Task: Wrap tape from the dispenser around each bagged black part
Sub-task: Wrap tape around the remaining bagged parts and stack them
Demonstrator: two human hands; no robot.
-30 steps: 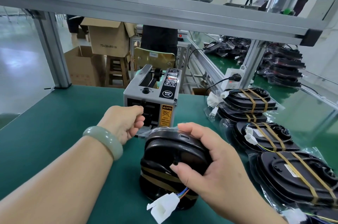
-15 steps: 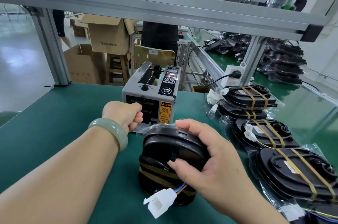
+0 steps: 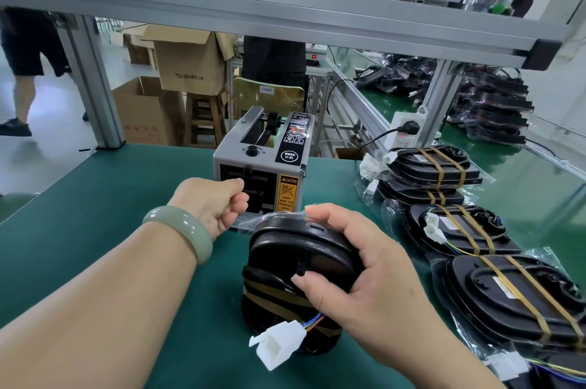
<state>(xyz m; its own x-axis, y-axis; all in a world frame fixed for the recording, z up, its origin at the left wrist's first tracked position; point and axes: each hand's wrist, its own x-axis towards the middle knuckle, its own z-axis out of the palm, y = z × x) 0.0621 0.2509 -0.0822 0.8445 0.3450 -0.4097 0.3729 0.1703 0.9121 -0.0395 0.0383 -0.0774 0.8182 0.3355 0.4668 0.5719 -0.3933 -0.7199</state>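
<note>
Bagged black part (image 3: 295, 249) stands on its edge low in the centre of the frame, on the green bench (image 3: 79, 230) that fills the lower half. Down the right side lies a row of finished parts (image 3: 507, 293), each crossed by two brown bands. Mid-frame, just behind the part, sits the grey tape dispenser (image 3: 263, 173).

The right hand (image 3: 364, 277) grips the part from the right, fingers over its top and thumb across its face. The left hand (image 3: 212, 204) is curled at the dispenser's outlet, pinching what looks like a pale tape strip (image 3: 245, 220). A white connector (image 3: 279, 344) dangles on coloured wires at the part's foot, below the one brown band (image 3: 272, 299) already round it.

To my eye the strip is the worry. Drawn off at a slant, it could fold onto itself or catch the loose bag film before it is lined up. Balanced on edge under one hand, the part might roll, and a second band could trap the wires.
</note>
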